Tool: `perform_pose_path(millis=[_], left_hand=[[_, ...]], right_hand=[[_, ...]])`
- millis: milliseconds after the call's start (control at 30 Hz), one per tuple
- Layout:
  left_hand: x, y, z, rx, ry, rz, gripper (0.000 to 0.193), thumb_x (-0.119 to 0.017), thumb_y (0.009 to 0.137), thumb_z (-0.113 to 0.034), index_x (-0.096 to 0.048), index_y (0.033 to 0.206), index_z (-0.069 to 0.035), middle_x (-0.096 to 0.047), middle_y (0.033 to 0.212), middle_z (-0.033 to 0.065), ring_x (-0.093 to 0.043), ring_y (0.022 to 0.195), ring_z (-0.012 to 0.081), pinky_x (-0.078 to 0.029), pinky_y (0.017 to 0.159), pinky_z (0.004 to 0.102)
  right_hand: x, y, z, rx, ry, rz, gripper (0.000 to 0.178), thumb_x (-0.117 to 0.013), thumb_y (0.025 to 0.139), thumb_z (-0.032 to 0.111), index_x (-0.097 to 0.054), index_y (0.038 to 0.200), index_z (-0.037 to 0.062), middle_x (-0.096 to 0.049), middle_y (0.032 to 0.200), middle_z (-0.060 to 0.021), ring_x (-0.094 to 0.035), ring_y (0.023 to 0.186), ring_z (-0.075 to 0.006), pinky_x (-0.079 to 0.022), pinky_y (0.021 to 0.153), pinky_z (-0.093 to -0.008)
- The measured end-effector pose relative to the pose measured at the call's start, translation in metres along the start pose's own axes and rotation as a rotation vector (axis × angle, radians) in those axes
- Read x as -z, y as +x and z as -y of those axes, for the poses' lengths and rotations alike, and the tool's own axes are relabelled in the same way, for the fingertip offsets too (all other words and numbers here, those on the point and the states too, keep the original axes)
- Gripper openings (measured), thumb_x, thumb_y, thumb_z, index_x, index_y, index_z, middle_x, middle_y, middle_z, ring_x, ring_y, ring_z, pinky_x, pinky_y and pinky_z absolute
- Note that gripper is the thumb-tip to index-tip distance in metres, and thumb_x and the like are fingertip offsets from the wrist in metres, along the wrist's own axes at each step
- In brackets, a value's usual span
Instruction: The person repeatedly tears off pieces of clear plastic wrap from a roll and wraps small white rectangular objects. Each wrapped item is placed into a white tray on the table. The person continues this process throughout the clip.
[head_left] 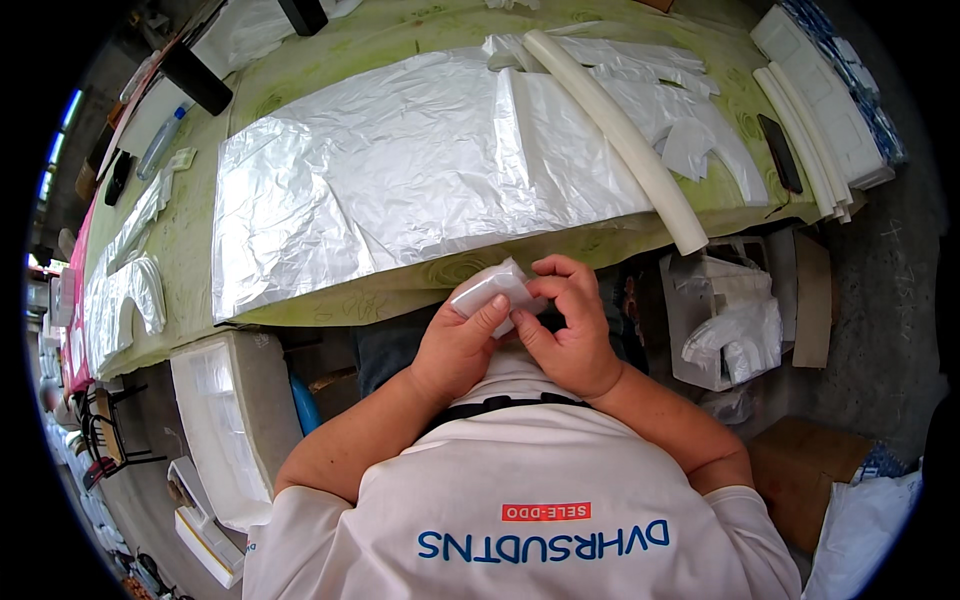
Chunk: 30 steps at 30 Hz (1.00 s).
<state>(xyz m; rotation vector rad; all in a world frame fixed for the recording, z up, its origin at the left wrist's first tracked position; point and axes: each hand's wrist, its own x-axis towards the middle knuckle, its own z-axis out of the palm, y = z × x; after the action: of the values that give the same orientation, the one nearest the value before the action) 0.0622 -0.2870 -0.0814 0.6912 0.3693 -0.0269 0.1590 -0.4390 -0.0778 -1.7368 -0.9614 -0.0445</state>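
Observation:
A small folded packet of translucent white plastic (490,288) is held up in front of my body, over the near edge of the table. My left hand (455,345) is closed around it, with the thumb pressed along its near side. At the packet's right end, my right hand (575,340) pinches with thumb and curled index finger, touching its edge. Beyond both hands, large sheets of thin, shiny whitish plastic film (370,170) lie wrinkled across the table. A long cream-coloured tube or roll (625,140) rests slantwise on the sheets.
A green patterned cloth (280,90) covers the table. A phone (780,152) and pale rolls (805,140) lie at the right. Left are cut film pieces (130,290) and a bottle (162,140). Below stand a foam box (255,400) and a bin (685,340) of plastic bags.

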Motion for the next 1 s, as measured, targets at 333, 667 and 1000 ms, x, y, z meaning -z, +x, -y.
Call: perform_pose_path(millis=[333, 667, 1000], left_hand=[[0.0038, 0.0005, 0.0012, -0.028, -0.018, 0.034, 0.050, -0.068, 0.100, -0.016, -0.049, 0.145, -0.012, -0.059, 0.136, 0.0091, -0.058, 0.124, 0.0240, -0.048, 0.106, 0.0432], [0.0028, 0.0011, -0.0007, -0.062, 0.005, 0.090, 0.054, -0.069, 0.099, -0.024, -0.048, 0.146, -0.007, -0.057, 0.139, 0.0094, -0.055, 0.129, 0.0251, -0.045, 0.109, 0.0434], [0.0045, 0.0007, -0.0004, -0.030, -0.052, 0.037, 0.050, -0.070, 0.099, -0.017, -0.050, 0.144, -0.010, -0.058, 0.137, 0.0087, -0.056, 0.127, 0.0243, -0.046, 0.107, 0.0437]], right_hand=[[-0.0011, 0.0026, 0.0026, 0.009, -0.020, 0.006, 0.042, -0.081, 0.074, 0.002, -0.063, 0.112, 0.0062, -0.056, 0.126, -0.0180, -0.053, 0.117, -0.0345, -0.046, 0.099, -0.0415], [-0.0058, 0.0014, -0.0025, -0.037, 0.099, -0.086, 0.053, -0.080, 0.075, 0.001, -0.055, 0.122, 0.0051, -0.056, 0.126, -0.0178, -0.055, 0.116, -0.0343, -0.044, 0.102, -0.0417], [-0.0042, 0.0017, -0.0010, -0.034, 0.052, -0.030, 0.041, -0.080, 0.076, 0.001, -0.061, 0.111, 0.0058, -0.056, 0.125, -0.0184, -0.056, 0.116, -0.0332, -0.046, 0.100, -0.0408]])
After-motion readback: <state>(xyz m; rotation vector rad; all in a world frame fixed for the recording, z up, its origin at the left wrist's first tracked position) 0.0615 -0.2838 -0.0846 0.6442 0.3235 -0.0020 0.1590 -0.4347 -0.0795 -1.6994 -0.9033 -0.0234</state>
